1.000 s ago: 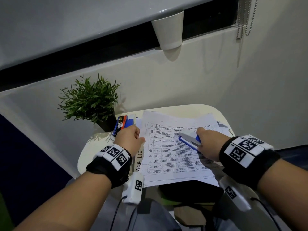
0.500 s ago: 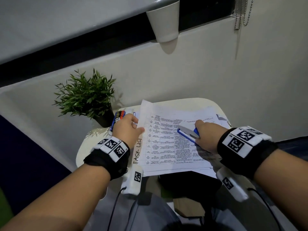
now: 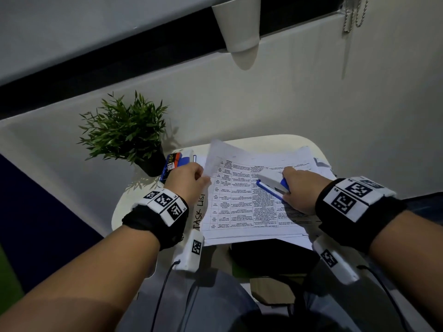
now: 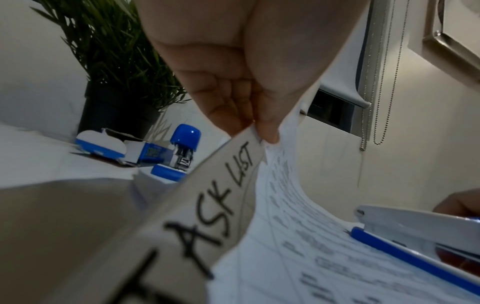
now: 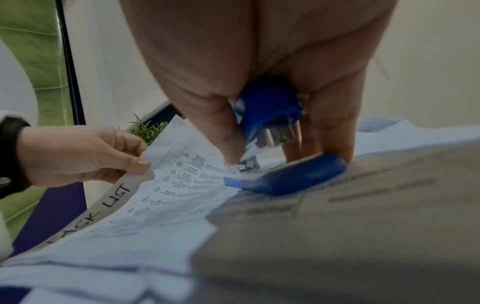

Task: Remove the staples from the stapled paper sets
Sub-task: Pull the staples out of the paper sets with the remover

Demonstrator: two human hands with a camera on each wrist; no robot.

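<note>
A stack of printed paper sets (image 3: 251, 202) lies on a small white table (image 3: 124, 207); the top sheet carries a table of text and a strip marked "TASK LIST" (image 4: 207, 205). My left hand (image 3: 189, 180) pinches the far left corner of the top sheets (image 4: 259, 133) and lifts it off the stack. My right hand (image 3: 299, 188) grips a white and blue stapler (image 3: 273, 183), which rests on the papers (image 5: 182, 185) with its blue base (image 5: 285, 176) flat on them. No staple is visible.
A potted green plant (image 3: 124, 133) stands at the table's far left. Beside it lie a second blue stapler (image 4: 182, 152) and a blue staple box (image 3: 171, 164). A white cone-shaped holder (image 3: 239, 25) hangs on the wall behind. My lap is just below the table's near edge.
My left hand has taken hold of the top sheets' far left corner and raised it. The right hand keeps the stapler in about the same place on the papers.
</note>
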